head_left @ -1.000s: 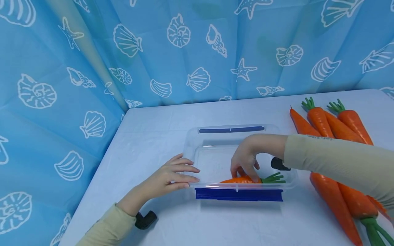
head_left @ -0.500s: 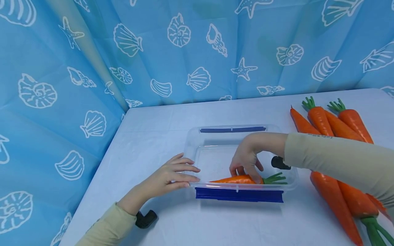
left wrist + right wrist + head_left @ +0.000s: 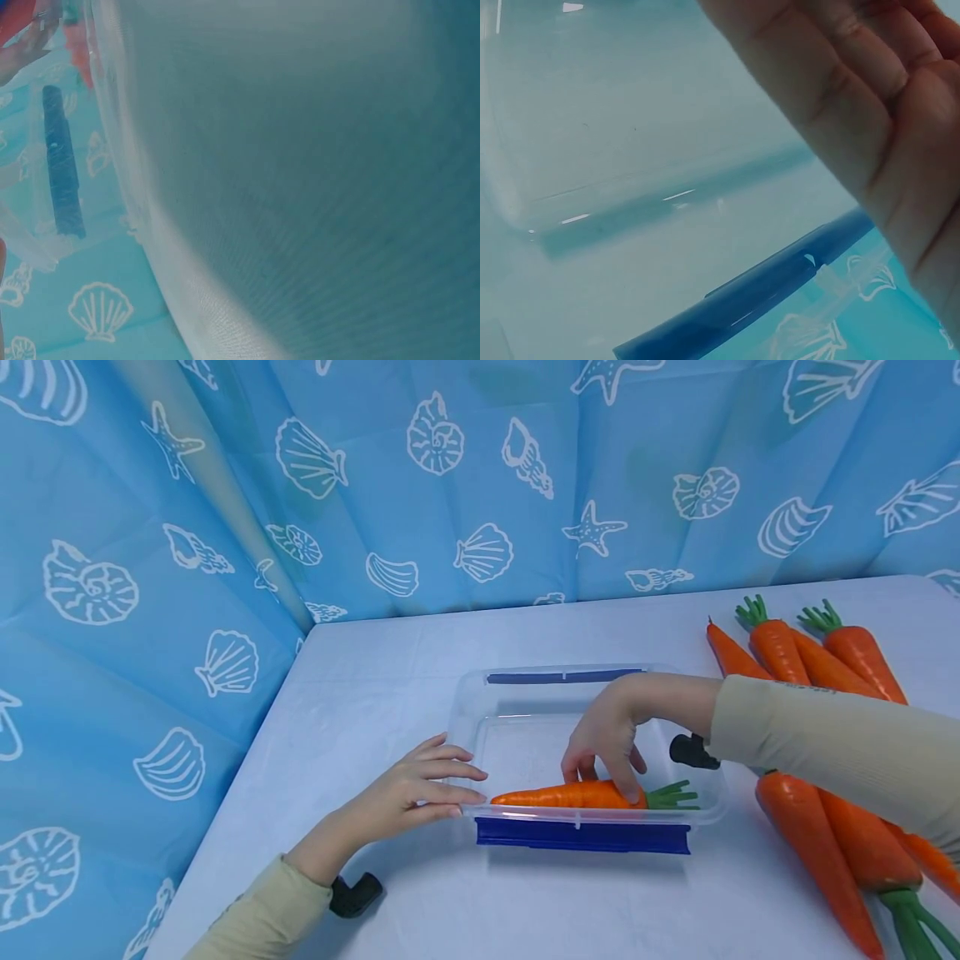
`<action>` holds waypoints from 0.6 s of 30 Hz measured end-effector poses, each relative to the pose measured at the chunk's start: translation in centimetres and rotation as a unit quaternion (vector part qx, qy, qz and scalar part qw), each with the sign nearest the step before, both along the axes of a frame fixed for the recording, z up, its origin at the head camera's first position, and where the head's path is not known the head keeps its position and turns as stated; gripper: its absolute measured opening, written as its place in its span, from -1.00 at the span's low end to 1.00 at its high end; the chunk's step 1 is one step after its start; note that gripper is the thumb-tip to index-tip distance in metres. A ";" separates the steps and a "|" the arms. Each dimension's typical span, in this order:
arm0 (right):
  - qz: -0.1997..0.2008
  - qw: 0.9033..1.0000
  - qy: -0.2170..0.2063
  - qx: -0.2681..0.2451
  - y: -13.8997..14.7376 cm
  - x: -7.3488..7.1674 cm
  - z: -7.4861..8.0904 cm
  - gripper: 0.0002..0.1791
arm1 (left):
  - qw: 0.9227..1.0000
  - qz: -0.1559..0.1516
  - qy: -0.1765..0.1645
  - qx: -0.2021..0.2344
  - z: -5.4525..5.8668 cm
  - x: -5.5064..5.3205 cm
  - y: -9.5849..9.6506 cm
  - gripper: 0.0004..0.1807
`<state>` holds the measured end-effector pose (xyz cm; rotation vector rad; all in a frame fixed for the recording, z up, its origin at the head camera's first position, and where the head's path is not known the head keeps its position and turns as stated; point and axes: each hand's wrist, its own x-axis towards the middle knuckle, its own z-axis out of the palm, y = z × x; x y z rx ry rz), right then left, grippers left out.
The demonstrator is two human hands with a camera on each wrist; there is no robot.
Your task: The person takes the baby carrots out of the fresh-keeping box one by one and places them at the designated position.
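In the head view a clear plastic box (image 3: 525, 752) with blue side latches stands on the white table. Along its near wall lies an orange carrot (image 3: 555, 796), green top to the right and tip to the left. My right hand (image 3: 611, 735) reaches down into the box and holds the carrot near its top end, thumb on the near side and fingers on the far side. The left hand (image 3: 420, 781) has its fingers extended, fingertips at the box's near left corner. The right wrist view shows the right palm (image 3: 855, 97) over the box floor; the carrot is hidden there.
Several more carrots (image 3: 813, 847) lie at the right of the table, partly hidden under the right sleeve (image 3: 825, 735). A blue curtain (image 3: 480, 485) with white shells hangs behind and along the left side.
The carrot has shifted left and now shows full length along the near wall. My right hand has stayed on it while the forearm moved slightly right. The left hand has kept still.
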<state>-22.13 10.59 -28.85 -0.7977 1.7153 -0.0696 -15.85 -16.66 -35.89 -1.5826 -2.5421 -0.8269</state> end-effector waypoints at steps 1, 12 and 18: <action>-0.001 1.000 -0.001 -0.002 0.1 0.0 0.1 -0.48 | 1.000 0.000 0.000 0.000 0.0 0.0 0.0 -0.46; -0.008 0.999 0.023 -0.024 0.5 0.4 0.6 -0.52 | 1.000 -0.006 0.006 -0.003 0.0 -0.1 0.0 -0.47; -0.018 0.996 0.079 -0.034 1.0 0.3 1.2 -0.54 | 1.000 -0.009 0.006 -0.003 0.1 0.0 0.0 -0.65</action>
